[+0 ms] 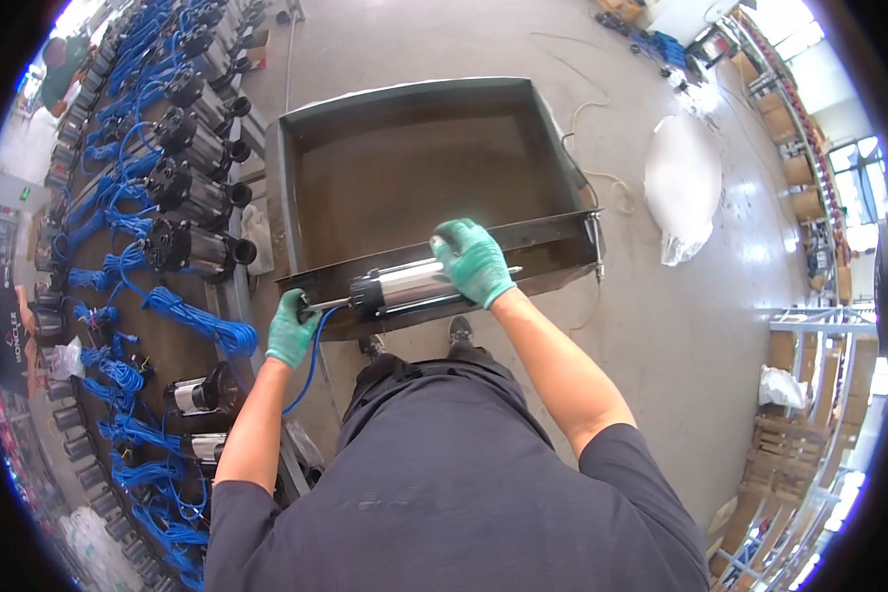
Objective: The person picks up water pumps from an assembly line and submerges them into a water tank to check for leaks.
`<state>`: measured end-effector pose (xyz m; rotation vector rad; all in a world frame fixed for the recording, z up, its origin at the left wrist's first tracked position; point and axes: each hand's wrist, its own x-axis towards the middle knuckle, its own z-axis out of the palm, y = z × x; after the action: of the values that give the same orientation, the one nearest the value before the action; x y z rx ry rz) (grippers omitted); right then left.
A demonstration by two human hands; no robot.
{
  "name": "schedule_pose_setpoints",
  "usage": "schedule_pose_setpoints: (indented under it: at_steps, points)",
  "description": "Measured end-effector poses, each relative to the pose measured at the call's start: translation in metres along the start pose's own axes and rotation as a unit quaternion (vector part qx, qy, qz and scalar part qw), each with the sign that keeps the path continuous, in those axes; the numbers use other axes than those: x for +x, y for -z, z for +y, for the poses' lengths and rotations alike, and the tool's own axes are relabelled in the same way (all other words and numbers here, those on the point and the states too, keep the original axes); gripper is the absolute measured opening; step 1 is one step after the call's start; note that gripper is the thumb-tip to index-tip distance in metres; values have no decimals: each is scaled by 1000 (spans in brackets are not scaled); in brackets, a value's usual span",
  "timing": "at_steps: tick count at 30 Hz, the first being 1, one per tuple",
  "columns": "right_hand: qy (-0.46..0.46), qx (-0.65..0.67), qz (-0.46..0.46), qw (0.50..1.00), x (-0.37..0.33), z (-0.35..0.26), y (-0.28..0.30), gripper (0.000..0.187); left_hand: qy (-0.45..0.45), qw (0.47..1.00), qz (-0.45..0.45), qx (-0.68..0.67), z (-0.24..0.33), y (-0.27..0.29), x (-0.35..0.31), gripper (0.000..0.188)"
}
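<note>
A silver cylindrical pump motor (pixel 409 286) with a black end cap lies sideways over the near edge of a metal water tank (pixel 279 187). In a green glove, my right hand (pixel 476 264) grips the motor's right end from above, and a thin shaft pokes out past it. My left hand (pixel 292 331), gloved in green as well, is closed around a slim metal piece with a dark end that reaches left from the black cap. From near this hand a blue cable (pixel 313 370) hangs down. The fingers partly hide what they hold.
Black-and-silver pumps (pixel 192 247) stand in rows at the left with coiled blue cables (pixel 202 321). Brownish water (pixel 414 163) fills the tank. A white plastic-wrapped bundle (pixel 683 183) lies on the floor to the right, beyond a loose hose (pixel 612 183). Shelving (pixel 824 326) lines the far right.
</note>
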<state>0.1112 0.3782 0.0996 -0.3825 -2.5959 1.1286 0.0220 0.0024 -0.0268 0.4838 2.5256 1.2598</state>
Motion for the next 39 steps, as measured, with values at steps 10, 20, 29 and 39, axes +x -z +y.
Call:
schedule_pose_setpoints:
  at_steps: [10, 20, 29, 39]
  points:
    - [-298, -264, 285, 872, -117, 299, 118, 38, 47, 991, 123, -9, 38, 27, -27, 61]
    - [-284, 519, -49, 805, -63, 71, 106, 16, -15, 971, 82, -226, 185, -10, -26, 46]
    - [55, 148, -285, 946, -74, -53, -30, 33, 79, 896, 41, -434, 240, -25, -13, 36]
    - [92, -32, -93, 991, -2, -26, 22, 20, 352, 814, 195, -419, 67, 23, -9, 35]
